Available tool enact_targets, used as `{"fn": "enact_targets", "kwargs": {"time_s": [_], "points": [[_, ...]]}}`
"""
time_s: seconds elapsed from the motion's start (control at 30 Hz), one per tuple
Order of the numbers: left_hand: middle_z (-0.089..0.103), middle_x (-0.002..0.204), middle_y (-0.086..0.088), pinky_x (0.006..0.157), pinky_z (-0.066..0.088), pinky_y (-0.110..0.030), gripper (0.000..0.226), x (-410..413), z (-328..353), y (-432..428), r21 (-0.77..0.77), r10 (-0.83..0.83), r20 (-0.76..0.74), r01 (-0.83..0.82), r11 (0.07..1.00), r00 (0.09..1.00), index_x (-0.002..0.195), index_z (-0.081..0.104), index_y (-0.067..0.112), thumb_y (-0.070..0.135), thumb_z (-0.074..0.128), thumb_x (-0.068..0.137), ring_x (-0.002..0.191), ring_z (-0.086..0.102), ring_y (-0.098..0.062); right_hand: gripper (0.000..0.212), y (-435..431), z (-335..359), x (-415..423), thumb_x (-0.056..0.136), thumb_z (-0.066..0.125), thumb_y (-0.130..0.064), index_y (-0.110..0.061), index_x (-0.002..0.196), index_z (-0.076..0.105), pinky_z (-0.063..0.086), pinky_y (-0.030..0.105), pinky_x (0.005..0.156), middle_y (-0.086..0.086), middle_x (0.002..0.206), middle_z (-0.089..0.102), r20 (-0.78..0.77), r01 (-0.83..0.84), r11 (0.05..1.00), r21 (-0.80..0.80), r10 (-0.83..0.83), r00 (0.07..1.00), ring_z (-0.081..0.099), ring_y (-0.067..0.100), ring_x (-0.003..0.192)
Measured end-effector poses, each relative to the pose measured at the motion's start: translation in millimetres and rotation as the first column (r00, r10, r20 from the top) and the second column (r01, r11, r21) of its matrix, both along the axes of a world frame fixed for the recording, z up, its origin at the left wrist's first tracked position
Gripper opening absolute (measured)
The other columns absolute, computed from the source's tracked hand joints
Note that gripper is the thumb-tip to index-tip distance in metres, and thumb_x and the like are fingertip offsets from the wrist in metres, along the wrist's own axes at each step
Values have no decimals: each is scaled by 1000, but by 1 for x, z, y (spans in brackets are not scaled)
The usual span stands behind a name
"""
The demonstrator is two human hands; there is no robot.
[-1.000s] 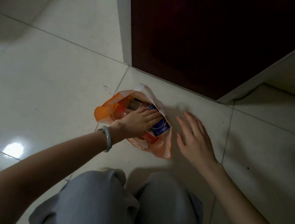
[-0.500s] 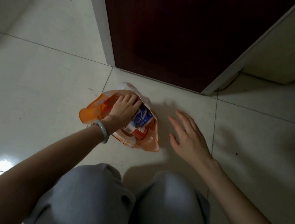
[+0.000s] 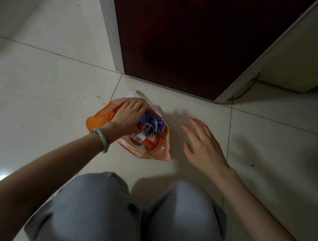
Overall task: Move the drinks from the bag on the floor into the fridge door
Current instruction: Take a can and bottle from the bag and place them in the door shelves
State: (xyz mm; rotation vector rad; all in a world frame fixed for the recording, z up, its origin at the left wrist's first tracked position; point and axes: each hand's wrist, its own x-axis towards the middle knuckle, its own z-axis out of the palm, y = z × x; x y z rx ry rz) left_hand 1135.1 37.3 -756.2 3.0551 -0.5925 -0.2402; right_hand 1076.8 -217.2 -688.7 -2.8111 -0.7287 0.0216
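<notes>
An orange and white plastic bag [image 3: 102, 119] lies on the tiled floor in front of the dark red fridge door [image 3: 183, 34]. Inside it I see a blue drink can [image 3: 152, 125] and a bottle with a red label [image 3: 149, 140]. My left hand [image 3: 127, 116] reaches into the bag and its fingers curl round the blue can. My right hand [image 3: 203, 145] hovers to the right of the bag with fingers spread and holds nothing.
My knees in grey trousers [image 3: 127, 216] fill the lower middle. A cream cabinet [image 3: 311, 48] stands right of the fridge, with a cable [image 3: 244, 90] at its foot. Pale floor tiles [image 3: 38, 96] stretch to the left.
My left hand has shifted from lying over the can to gripping it from the bag's far left side. The right hand stays open beside the bag.
</notes>
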Motion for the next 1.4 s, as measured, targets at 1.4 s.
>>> {"fn": "enact_targets", "kwargs": {"time_s": [1.4], "points": [[47,127,-17,91,49,-37,70,-135,58,140,-336,411,-46,-401,852,911,129,40,4,33,74,74,110,49,-30,80,169,-111,57,81,64,-41,-3,140,26,42,49,99,21,141,37,-484,39,995,-95,-80,871,42,37,124]]}}
